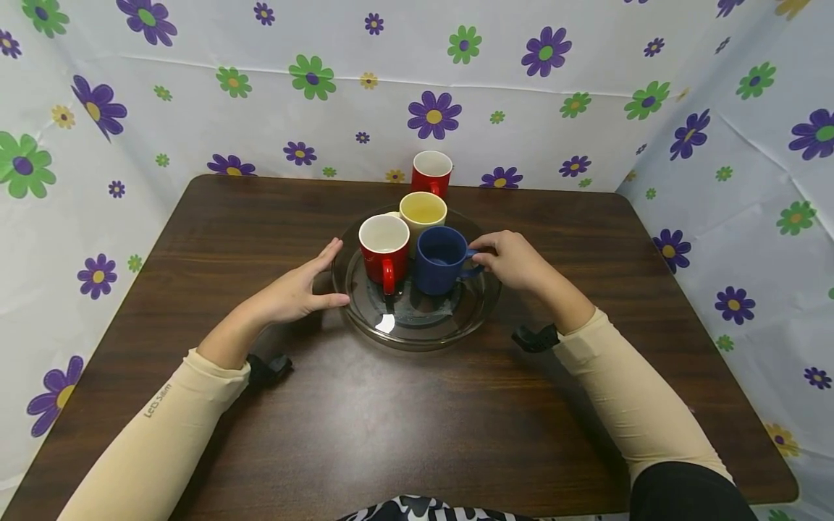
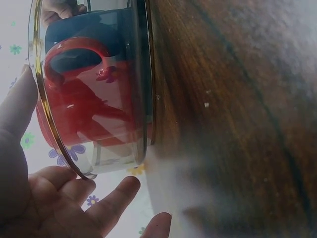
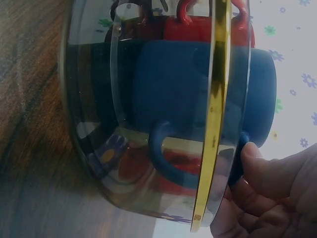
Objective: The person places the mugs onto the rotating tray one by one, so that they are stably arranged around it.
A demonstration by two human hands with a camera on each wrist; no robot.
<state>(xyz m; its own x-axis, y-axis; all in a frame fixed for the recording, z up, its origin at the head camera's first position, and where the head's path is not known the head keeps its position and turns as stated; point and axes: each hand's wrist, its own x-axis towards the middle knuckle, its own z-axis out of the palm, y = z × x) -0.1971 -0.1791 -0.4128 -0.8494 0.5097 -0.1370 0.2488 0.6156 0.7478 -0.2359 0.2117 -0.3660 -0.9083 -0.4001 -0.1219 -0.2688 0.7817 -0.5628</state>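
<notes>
A round clear glass bowl, gold-rimmed in the wrist views, stands on the table. Inside it are a red mug with white interior, a yellow mug and a blue mug. My right hand pinches the blue mug's handle between thumb and fingers; the right wrist view shows that handle through the glass. At the bowl's left side my left hand is spread, its fingers and thumb at the rim. Whether the blue mug touches the bowl's floor, I cannot tell.
Behind the bowl, by the table's back edge, stands another red mug; its lower part is partly hidden. The dark wooden table reaches a flower-patterned cloth at the back and sides.
</notes>
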